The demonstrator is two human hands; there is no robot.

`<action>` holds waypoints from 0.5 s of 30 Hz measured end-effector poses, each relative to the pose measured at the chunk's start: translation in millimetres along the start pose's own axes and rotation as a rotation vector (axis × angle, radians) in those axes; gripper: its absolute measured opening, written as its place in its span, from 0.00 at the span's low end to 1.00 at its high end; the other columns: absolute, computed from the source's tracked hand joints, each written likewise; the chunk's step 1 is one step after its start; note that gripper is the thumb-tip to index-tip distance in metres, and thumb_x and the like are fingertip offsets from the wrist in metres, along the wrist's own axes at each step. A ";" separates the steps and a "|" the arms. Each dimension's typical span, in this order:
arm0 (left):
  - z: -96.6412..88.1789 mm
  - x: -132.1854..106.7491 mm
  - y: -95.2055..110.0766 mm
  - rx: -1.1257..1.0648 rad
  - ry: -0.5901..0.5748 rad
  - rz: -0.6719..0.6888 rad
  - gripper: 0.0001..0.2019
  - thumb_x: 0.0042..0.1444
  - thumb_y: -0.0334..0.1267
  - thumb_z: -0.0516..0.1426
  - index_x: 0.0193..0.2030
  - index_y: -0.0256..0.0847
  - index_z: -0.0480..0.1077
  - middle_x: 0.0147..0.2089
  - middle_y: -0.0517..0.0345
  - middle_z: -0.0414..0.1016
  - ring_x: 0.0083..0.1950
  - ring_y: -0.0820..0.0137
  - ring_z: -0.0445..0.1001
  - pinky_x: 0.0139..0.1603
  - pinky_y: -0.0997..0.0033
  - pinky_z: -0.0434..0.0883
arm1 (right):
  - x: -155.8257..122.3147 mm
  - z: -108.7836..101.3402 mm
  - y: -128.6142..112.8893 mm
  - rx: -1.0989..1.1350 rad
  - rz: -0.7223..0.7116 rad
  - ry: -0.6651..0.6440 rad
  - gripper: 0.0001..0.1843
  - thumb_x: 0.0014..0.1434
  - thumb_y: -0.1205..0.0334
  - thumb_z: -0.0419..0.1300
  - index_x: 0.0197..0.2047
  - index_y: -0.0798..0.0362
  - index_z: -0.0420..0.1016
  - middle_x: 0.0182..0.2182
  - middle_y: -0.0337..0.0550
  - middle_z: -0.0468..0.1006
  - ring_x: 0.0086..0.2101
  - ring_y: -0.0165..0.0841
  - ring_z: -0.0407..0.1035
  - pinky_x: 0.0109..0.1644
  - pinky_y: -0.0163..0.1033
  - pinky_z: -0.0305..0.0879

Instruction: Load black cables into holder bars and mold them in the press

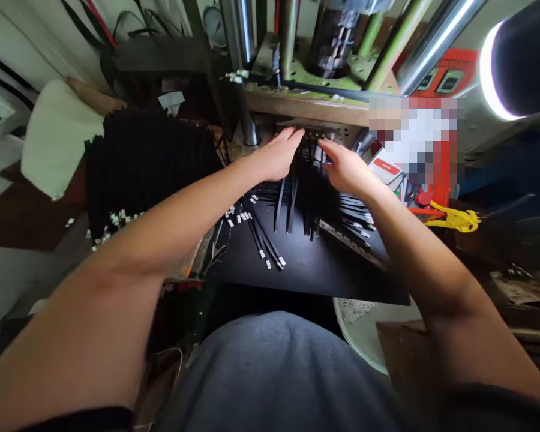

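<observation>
Both my hands reach forward to the bed of a press machine point(306, 108). My left hand point(276, 157) lies with fingers stretched out flat over a row of black cable ties point(292, 198) that hang from the press onto a black board point(306, 264). My right hand point(344, 168) is just to its right, fingers extended and pressed on the same row of ties near the press slot. Neither hand visibly grips anything. Loose black ties with white ends point(263, 237) lie fanned on the board below my hands.
A big stack of black ties point(139, 162) sits at the left. A white cloth point(54, 138) lies further left. A yellow and red tool point(450, 216) rests at the right, under a bright lamp point(508, 66). Steel press columns point(436, 42) rise behind.
</observation>
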State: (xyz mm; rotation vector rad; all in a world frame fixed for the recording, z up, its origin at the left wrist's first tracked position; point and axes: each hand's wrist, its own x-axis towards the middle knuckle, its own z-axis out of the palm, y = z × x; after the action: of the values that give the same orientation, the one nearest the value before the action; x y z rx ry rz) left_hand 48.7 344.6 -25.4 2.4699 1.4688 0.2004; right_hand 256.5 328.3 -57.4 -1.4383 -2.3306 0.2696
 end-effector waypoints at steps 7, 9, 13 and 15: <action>52.0 -273.6 -29.3 -0.377 -0.691 -0.066 0.17 0.67 0.40 0.48 0.55 0.48 0.75 0.51 0.56 0.79 0.50 0.63 0.78 0.51 0.66 0.73 | -284.8 8.8 -0.3 0.465 0.108 -0.795 0.18 0.65 0.55 0.53 0.53 0.45 0.79 0.41 0.44 0.83 0.39 0.39 0.79 0.42 0.42 0.78; 105.6 -300.1 -47.1 -0.344 -0.521 -0.305 0.19 0.64 0.47 0.50 0.51 0.42 0.76 0.51 0.48 0.79 0.53 0.57 0.77 0.53 0.62 0.73 | -314.5 46.6 18.9 0.341 0.393 -0.560 0.22 0.63 0.48 0.51 0.43 0.49 0.83 0.37 0.48 0.83 0.39 0.43 0.78 0.44 0.45 0.77; 181.1 -291.8 -69.2 -0.356 -0.225 -0.541 0.19 0.60 0.46 0.46 0.41 0.39 0.75 0.44 0.48 0.81 0.48 0.57 0.78 0.54 0.59 0.73 | -320.5 100.0 38.5 0.198 0.569 -0.242 0.25 0.60 0.45 0.47 0.45 0.45 0.81 0.42 0.46 0.83 0.51 0.45 0.73 0.57 0.49 0.70; 188.7 -284.1 -69.7 -0.393 -0.249 -0.534 0.20 0.61 0.46 0.44 0.35 0.40 0.75 0.36 0.51 0.81 0.39 0.60 0.79 0.44 0.64 0.76 | -319.2 106.0 38.5 0.143 0.572 -0.161 0.25 0.59 0.46 0.47 0.46 0.45 0.81 0.45 0.47 0.82 0.54 0.46 0.70 0.60 0.51 0.66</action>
State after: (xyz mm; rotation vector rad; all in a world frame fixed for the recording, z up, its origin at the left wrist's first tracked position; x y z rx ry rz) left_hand -99.1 98.4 -222.2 1.6674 1.7164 0.0626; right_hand 370.8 66.1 -238.5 -2.0413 -1.9097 0.7137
